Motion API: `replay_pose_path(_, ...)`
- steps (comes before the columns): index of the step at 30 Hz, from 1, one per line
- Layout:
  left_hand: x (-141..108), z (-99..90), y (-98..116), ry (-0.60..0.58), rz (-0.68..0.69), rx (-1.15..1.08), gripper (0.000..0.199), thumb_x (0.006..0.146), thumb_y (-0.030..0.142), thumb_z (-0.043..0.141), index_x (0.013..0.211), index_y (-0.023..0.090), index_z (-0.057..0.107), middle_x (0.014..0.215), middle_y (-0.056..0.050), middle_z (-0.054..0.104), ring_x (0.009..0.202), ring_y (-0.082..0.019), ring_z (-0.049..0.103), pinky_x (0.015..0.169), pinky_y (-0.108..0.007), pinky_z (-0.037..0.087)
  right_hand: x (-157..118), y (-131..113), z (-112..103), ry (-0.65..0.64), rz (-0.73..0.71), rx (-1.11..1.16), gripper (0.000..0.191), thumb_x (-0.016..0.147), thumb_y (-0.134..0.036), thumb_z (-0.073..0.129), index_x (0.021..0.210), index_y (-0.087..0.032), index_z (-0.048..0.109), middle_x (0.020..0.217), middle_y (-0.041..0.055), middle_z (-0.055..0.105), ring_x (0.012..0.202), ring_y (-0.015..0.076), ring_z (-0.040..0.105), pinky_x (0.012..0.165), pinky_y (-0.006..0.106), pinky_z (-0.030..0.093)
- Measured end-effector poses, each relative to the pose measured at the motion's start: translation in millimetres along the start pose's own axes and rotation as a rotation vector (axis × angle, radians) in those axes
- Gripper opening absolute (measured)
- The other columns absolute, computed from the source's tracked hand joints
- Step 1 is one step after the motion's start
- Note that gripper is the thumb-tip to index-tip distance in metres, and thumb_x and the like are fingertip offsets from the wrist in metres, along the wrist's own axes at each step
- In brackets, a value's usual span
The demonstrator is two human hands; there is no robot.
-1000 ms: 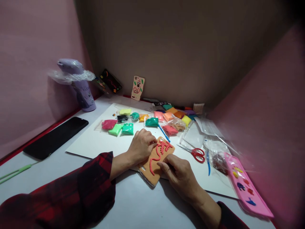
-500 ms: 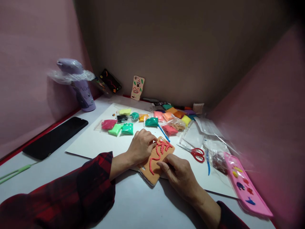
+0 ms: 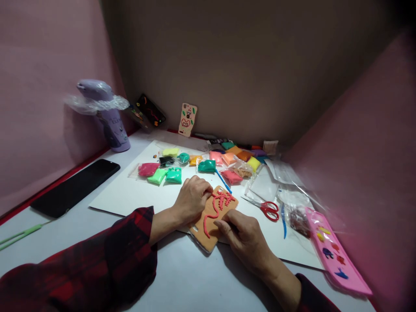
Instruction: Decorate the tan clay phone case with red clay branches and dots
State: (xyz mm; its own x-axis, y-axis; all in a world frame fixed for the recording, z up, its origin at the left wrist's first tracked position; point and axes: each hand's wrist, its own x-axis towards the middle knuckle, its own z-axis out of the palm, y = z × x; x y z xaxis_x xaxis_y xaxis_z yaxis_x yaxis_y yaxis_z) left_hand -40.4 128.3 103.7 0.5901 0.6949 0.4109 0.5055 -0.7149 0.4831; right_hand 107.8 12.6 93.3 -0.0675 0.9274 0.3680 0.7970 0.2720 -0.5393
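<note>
A phone case (image 3: 202, 237) covered with orange-tan clay lies tilted at the board's front edge. Its face carries a wavy red clay strand (image 3: 206, 223) and, near the top, several toothed leaf-like red clay pieces (image 3: 224, 200). My left hand (image 3: 192, 198) is closed at the upper left edge of the case, its thumb and forefinger pressed together beside the top of the strand. Whether a bit of clay is between them I cannot make out. On the right edge of the case, my right hand (image 3: 244, 236) grips with thumb and curled fingers.
Packets of coloured clay (image 3: 173, 175) spread over the white board (image 3: 130, 200). Red-handled scissors (image 3: 269, 210) and blue tools (image 3: 284, 221) lie to the right, near a pink tray (image 3: 344, 264). A black phone (image 3: 76, 186) and purple bottle (image 3: 112, 125) are at left.
The fingertips of my left hand have shifted slightly left along the top of the red strand. My right hand and the case have hardly moved.
</note>
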Motion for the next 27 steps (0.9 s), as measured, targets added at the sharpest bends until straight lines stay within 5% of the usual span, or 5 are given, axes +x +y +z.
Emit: replay_pose_path(27,-6.1,1.9,-1.9,0.027,0.138,0.124,0.021,0.083,0.01,0.056,0.082,0.024,0.071,0.089,-0.004,0.062,0.089,-0.022,0.047,0.074,-0.036,0.035,-1.1,-0.1,-0.9,0.01,-0.004,0.004,0.027,0.09,-0.03,0.05,0.066,-0.019,0.05,0.057,-0.0029,0.052,0.05,0.0088,0.043,0.05,0.021,0.032)
